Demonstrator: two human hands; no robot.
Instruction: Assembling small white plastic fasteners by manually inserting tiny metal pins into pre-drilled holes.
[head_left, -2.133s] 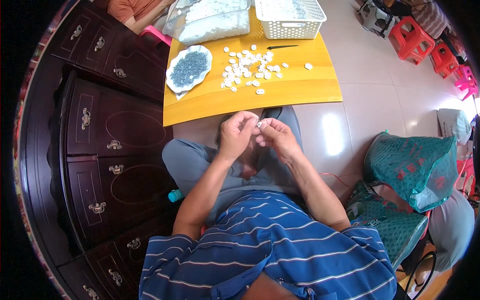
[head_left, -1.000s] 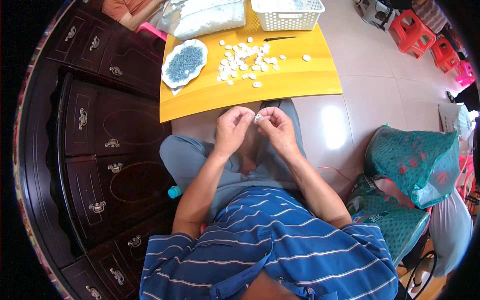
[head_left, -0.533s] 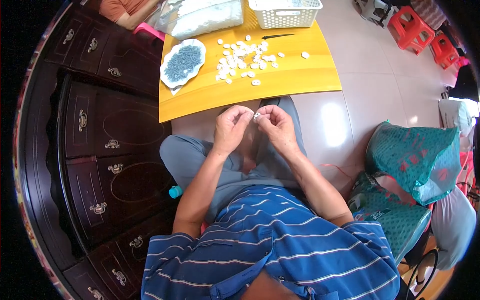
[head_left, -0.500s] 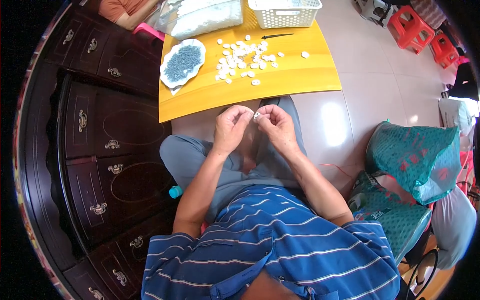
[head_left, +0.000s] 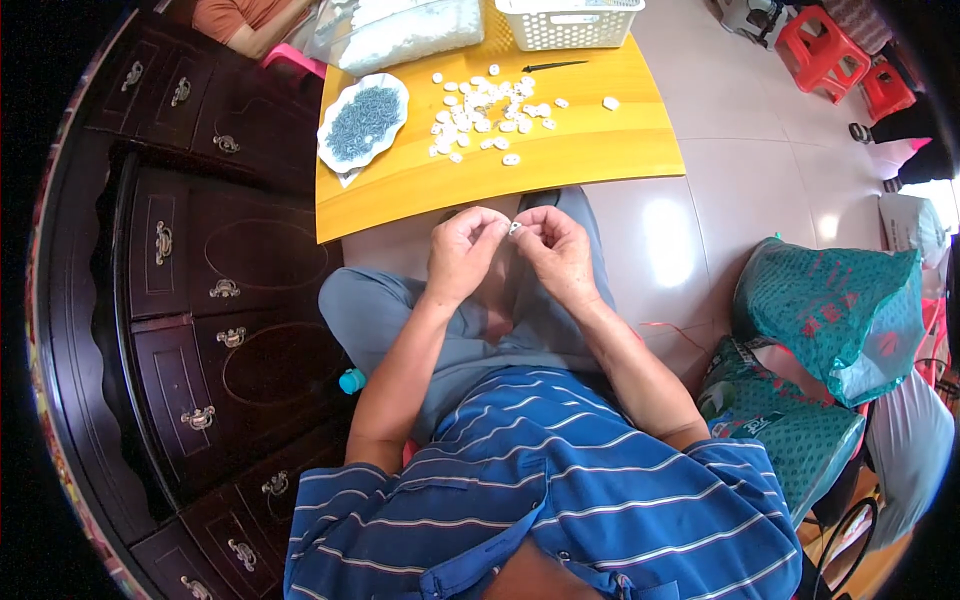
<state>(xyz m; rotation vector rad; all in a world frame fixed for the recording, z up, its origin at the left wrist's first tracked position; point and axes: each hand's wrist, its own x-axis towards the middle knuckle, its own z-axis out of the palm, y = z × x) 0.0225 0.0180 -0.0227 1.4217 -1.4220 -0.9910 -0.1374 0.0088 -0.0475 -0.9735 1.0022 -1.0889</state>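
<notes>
A small white piece sits in the pinched fingertips of my right hand, in front of the table's near edge. My left hand is closed in a pinch just beside it, its fingertips almost meeting those of the right. Whatever the left fingers hold is too small to make out. On the yellow table lie many loose small white oval pieces with dark spots. To their left is a white wavy-edged plate heaped with small thin grey-blue pieces.
A clear bag of white pieces and a white perforated basket stand at the table's back, near a slim black tool. A dark wooden cabinet lines the left. Green bags and red stools are at right.
My hands keep nearly the same pose, both pinched together. The view has shifted slightly. At the far right, another person's dark-clad leg and foot have come into view by the red stools.
</notes>
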